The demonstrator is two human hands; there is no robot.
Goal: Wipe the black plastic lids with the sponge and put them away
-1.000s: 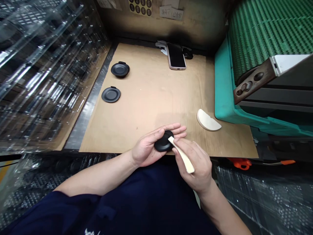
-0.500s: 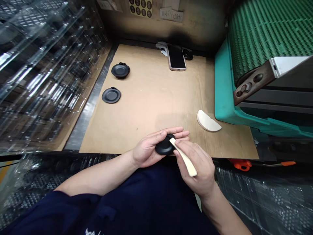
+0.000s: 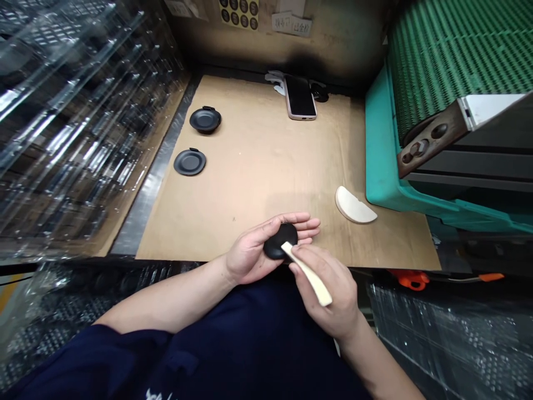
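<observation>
So the black dish [image 3: 277, 239] is sitting in the left hand [image 3: 252, 250], just above the near edge of the cardboard [image 3: 258, 172]. From my end of the head cam, that palm is turned up with the fingers stretched out nearly straight, and the thumb is over the rim, pinning the dish in place. The right hand [image 3: 335, 291] is closed in a pinch around a cream strip [image 3: 310, 278], thumb on one side and fingers on the other, and the strip's tip lies over the dish. Looks like contact, but I can't swear to it.

Compared with half a second ago, the right hand and strip have shifted a bit left, so the tip is nearer the dish's middle. The inner circle I could see on the dish doesn't read now; can't tell if it got turned.

Further out, a cream half-moon piece [image 3: 355, 206] lies right of the hands, near the teal crate [image 3: 376, 155]. Two more black dishes, an upper one [image 3: 205, 119] and a lower one [image 3: 190, 161], sit at the cardboard's left side, and a phone [image 3: 300, 97] is at the back. None of those have budged.
</observation>
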